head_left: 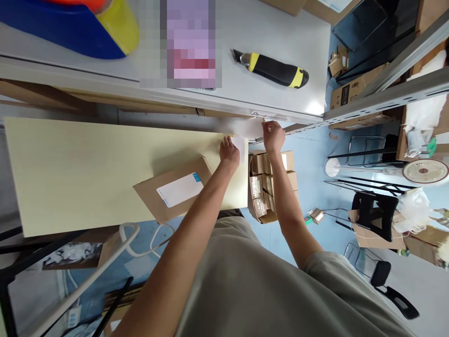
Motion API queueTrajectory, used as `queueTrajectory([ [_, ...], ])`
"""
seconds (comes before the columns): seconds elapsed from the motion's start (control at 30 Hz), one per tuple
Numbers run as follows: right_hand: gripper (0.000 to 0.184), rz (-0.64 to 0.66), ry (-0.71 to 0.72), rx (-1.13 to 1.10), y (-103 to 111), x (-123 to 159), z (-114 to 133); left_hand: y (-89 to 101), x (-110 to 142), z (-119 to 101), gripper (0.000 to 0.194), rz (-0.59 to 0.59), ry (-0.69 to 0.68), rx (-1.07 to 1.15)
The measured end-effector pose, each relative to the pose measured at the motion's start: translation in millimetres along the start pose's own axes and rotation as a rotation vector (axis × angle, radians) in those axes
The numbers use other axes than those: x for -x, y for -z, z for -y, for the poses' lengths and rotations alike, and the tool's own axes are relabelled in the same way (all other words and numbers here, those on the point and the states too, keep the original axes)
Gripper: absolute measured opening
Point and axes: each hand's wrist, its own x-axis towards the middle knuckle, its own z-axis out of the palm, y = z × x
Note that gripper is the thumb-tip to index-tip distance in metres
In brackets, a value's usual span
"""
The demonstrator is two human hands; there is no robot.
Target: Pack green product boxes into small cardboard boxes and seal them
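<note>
My left hand (229, 152) rests at the far edge of the pale yellow tabletop (77, 173), its fingers lying at the side of a small white slip of paper (240, 146). A bit of yellow shows by these fingertips. Further right, my right hand (274, 136) is raised just below the edge of the grey shelf, closed in a pinch. A small yellow thing (264, 120) sticks out of its fingertips; its kind cannot be made out. Just above is a white label with handwriting (261, 113) on the shelf edge.
A cardboard box with a white label (171, 189) lies on the tabletop. On the grey shelf (224, 100) are a utility knife (275, 70), a blue and yellow object (80, 28) and a blurred-out item. An open carton of small boxes (268, 187) stands below, right. A fan (424, 172) is beyond.
</note>
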Motion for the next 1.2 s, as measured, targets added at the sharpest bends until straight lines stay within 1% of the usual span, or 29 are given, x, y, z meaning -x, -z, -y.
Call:
queueTrajectory([
  [0.1,0.04,-0.142,-0.09,-0.065,23,15,-16,3.3,6,-3,0.092,0.008,0.012,0.016],
  [0.2,0.044,-0.288,-0.141,-0.12,41,42,-23,6.9,11,-7,0.09,0.016,0.018,0.011],
  [0.27,0.046,-0.335,-0.168,-0.168,49,63,-21,11.0,16,-8,0.087,0.017,0.02,0.001],
  [0.3,0.047,-0.333,-0.182,-0.203,52,73,-19,13.3,19,-8,0.086,0.011,0.017,0.002],
  [0.37,0.051,-0.285,-0.209,-0.314,54,93,-13,17.9,28,-6,0.084,-0.036,0.003,0.04],
  [0.43,0.054,-0.196,-0.233,-0.482,56,112,-6,21.1,42,0,0.077,-0.107,-0.001,0.161],
  [0.5,0.056,-0.091,-0.281,-0.681,57,128,0,22.6,63,10,0.061,-0.134,-0.016,0.39],
  [0.57,0.055,0.013,-0.355,-0.865,60,141,3,23.0,92,24,0.046,-0.101,-0.061,0.688],
  [0.63,0.054,0.108,-0.42,-0.991,64,150,6,22.9,126,37,0.045,-0.089,-0.108,0.952],
  [0.67,0.053,0.151,-0.438,-1.027,66,153,8,22.7,144,42,0.047,-0.102,-0.116,1.043],
  [0.8,0.052,0.312,-0.44,-1.05,68,163,17,20.0,209,54,0.051,-0.15,-0.084,1.256],
  [0.9,0.05,0.41,-0.409,-1.02,63,171,27,14.4,247,59,0.05,-0.218,-0.071,1.337],
  [0.97,0.049,0.459,-0.392,-0.995,59,178,34,9.0,268,63,0.049,-0.27,-0.066,1.312],
  [1.07,0.05,0.539,-0.352,-0.964,52,190,44,-0.9,295,69,0.047,-0.312,-0.035,1.267],
  [1.2,0.051,0.624,-0.287,-0.914,47,203,54,-16.9,322,72,0.045,-0.371,0.01,1.31],
])
